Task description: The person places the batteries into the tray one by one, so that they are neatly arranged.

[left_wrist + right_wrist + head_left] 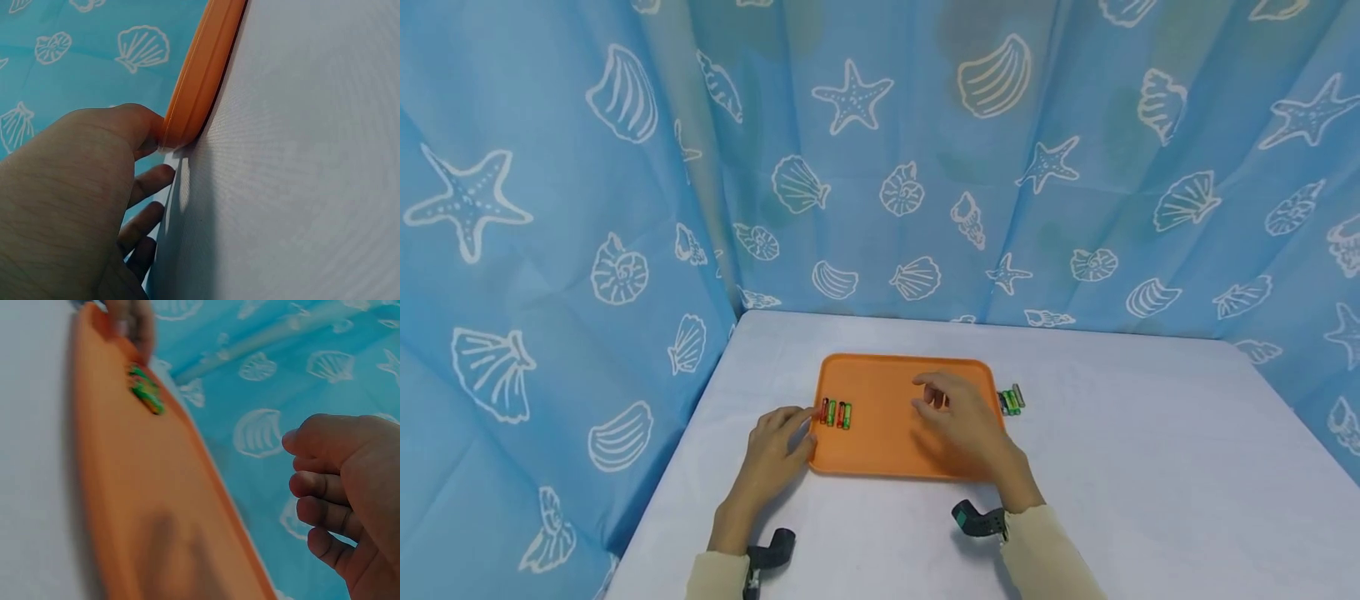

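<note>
a shallow rectangular orange plastic tray point(880, 400) lies at the lower centre of the frame on a white cloth-covered table point(1150, 433). four small cylindrical red and green batteries point(831, 412) lie side by side in the tray's left part. the person's left hand point(772, 450), its fingers relaxed and slightly bent, touches the tray's left rim. the right hand point(966, 421) is above the tray's right half, fingers loosely curved, holding nothing. a small cluster of green and dark batteries point(1011, 403) sits just beside the tray's right edge. a blue fabric curtain point(910, 125) with white shells and starfish fills the upper frame.
</note>
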Demonstrator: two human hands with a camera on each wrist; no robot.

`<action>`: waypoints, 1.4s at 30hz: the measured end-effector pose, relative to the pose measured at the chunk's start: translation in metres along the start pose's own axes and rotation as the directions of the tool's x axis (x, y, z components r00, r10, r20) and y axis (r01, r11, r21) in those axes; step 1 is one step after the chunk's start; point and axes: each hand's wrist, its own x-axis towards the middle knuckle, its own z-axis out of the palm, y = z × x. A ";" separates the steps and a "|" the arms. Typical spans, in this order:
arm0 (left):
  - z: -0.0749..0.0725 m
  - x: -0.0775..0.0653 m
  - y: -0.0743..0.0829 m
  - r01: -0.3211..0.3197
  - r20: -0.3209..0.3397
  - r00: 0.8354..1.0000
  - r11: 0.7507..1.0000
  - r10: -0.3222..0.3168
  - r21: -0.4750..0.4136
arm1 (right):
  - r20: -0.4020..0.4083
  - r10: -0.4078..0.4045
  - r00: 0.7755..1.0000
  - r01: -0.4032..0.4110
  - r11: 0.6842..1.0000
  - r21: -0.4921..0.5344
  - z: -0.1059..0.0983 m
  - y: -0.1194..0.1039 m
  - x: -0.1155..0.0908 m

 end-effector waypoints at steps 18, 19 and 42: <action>0.004 -0.004 0.001 0.031 0.011 0.999 0.999 -0.031 -0.017 | -0.075 -0.004 0.997 -0.003 0.996 -0.092 -0.059 0.056 -0.028; 0.003 -0.004 0.001 0.027 0.010 1.000 0.999 -0.027 -0.018 | -0.076 0.006 0.997 -0.014 0.995 -0.095 -0.062 0.059 -0.029; 0.000 -0.001 0.001 0.039 0.028 0.999 0.999 -0.038 -0.007 | 0.036 0.196 0.980 -0.191 0.976 -0.106 -0.088 0.156 -0.045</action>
